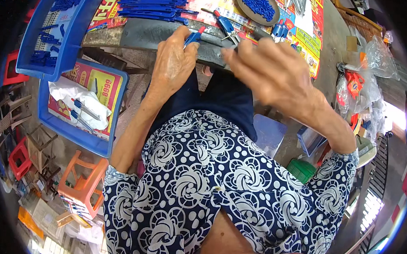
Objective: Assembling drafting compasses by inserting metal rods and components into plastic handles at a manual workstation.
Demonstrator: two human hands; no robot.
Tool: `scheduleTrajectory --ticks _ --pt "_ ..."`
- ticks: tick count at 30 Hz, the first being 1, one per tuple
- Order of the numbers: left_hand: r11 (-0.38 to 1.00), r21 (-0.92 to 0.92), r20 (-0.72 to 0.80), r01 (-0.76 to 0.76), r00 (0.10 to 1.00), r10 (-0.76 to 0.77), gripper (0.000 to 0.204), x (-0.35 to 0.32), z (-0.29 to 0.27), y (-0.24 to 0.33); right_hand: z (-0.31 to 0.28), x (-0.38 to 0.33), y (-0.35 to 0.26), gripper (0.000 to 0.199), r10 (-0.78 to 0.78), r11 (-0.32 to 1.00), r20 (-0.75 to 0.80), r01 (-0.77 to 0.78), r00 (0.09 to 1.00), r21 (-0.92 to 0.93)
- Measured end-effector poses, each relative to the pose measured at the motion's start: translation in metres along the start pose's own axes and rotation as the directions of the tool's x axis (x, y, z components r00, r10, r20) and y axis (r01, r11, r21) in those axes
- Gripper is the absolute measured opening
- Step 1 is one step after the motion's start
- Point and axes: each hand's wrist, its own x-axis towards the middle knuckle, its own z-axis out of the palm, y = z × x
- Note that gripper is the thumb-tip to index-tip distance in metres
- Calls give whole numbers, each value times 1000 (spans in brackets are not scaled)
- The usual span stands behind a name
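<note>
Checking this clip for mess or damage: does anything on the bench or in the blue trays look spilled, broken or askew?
Nothing stands out. The left hand holds a small blue-handled tool at the bench edge; blue pellets sit heaped inside their dish, none scattered. The blue tray beside the lap holds paper and similar tools.

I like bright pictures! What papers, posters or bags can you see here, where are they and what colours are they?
Printed poster: spread over the worktable top, red and yellow, under the tools.
Printed sheet: lining the blue tray at the left, red and yellow, partly under a white bag.
Clear plastic bags: at the right edge, crinkled, holding red and orange parts.
Left hand: holds a blue-handled tool.
</note>
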Motion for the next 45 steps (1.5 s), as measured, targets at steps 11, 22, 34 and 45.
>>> scheduleTrajectory --ticks 11,22,34,45 --pt "998 -49 17 30 999 -29 15 4 3 3 12 -16 15 49 401 767 -17 -326 916 553" --pt "986 -151 70 76 995 -66 10 -2 0 13 7 -9 20 23 564 63 478 -611 674 789" --pt "995 -72 6 -68 998 69 8 -1 3 5 2 -7 37 13 160 -482 874 -736 460 476" --pt "982 -154 -43 -108 994 103 7 -3 3 3 -12 6 21 49 133 877 153 -188 979 441"
